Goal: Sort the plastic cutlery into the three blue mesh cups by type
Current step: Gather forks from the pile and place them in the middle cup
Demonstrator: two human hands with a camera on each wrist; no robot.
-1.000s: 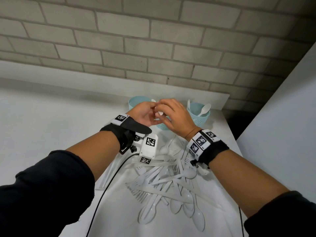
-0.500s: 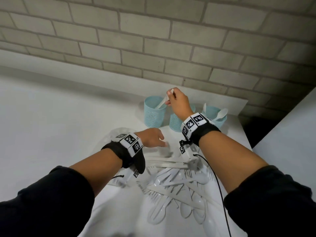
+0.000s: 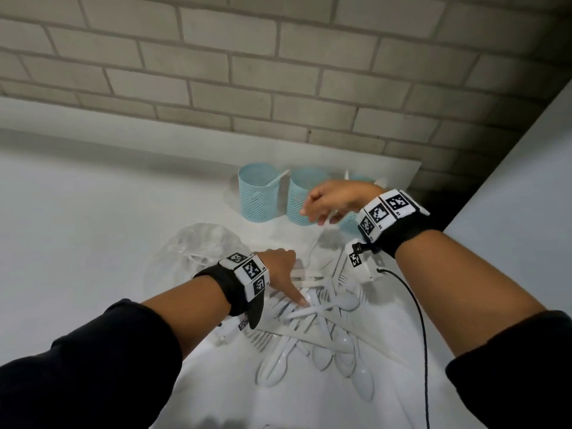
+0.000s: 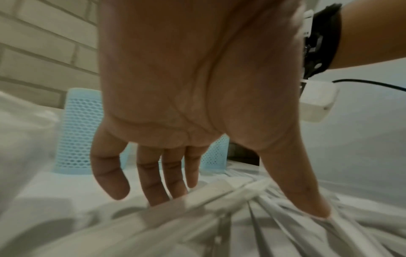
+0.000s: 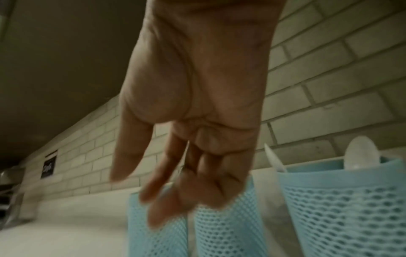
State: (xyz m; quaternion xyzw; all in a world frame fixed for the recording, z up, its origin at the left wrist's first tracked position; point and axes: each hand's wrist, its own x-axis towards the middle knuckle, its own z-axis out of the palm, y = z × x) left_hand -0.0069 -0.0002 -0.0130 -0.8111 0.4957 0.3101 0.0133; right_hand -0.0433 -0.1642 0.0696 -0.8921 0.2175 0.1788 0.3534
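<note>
Three blue mesh cups stand in a row by the brick wall: left cup point(image 3: 258, 196), middle cup point(image 3: 301, 201), and right cup point(image 3: 348, 226), half hidden behind my right wrist. One white piece point(image 3: 277, 178) leans in the left cup. In the right wrist view, spoons point(image 5: 360, 153) stick out of the right cup point(image 5: 347, 208). White plastic cutlery point(image 3: 318, 332) lies in a heap near me. My left hand point(image 3: 280, 270) is spread on the heap, thumb point(image 4: 316, 208) touching a handle. My right hand point(image 3: 314, 212) hovers before the middle cup, fingers loose and empty.
A crumpled clear plastic bag point(image 3: 192, 252) lies left of the heap. A black cable point(image 3: 421, 320) runs from my right wrist camera towards me. The brick wall is close behind the cups, and a white wall point(image 3: 510, 227) rises to the right.
My right hand let go of the white piece into the left cup and dropped back, empty, in front of the middle cup. My left hand came down onto the heap.
</note>
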